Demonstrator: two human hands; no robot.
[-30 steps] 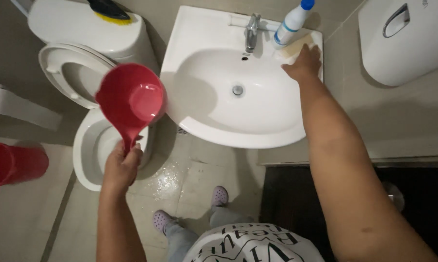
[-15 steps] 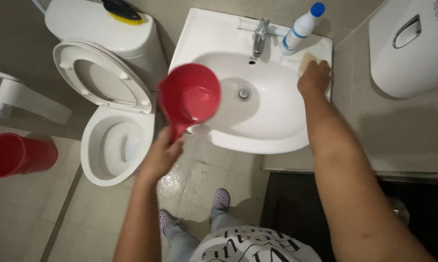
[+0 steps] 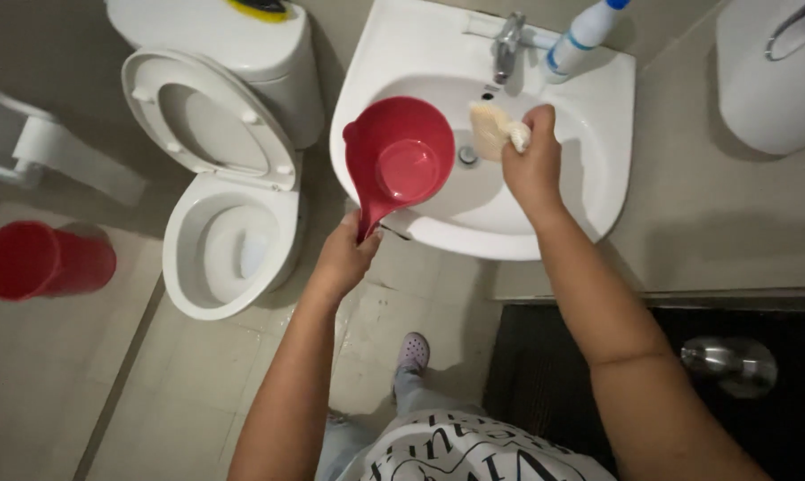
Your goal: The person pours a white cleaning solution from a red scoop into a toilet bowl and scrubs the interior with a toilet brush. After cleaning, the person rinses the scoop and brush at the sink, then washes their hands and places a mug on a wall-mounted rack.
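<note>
Red bucket [image 3: 41,260]: stands on the tiled floor [image 3: 81,383] at far left, well apart from both hands.
Paper roll holder [image 3: 37,147]: white, on the wall above the bucket.
Toilet [image 3: 228,191]: white, seat and lid raised, bowl open; just left of the basin.
Left hand [image 3: 344,258]: closed around the handle of the red dipper, in front of the basin's rim.
Red dipper [image 3: 400,160]: round scoop, open side facing the camera, held over the left part of the basin.
Basin [image 3: 598,169]: white, wall-mounted; metal tap [image 3: 507,44] at the back, drain just right of the dipper.
Sponge [image 3: 491,129]: pale yellow, pinched in the right hand, over the bowl near the drain.
Right hand [image 3: 531,160]: fingers clenched on the sponge, inside the basin.
Spray bottle [image 3: 580,40]: white with blue cap, tilted on the basin's back ledge, right of the tap.
White dispenser [image 3: 772,71]: on the wall, far right.
</note>
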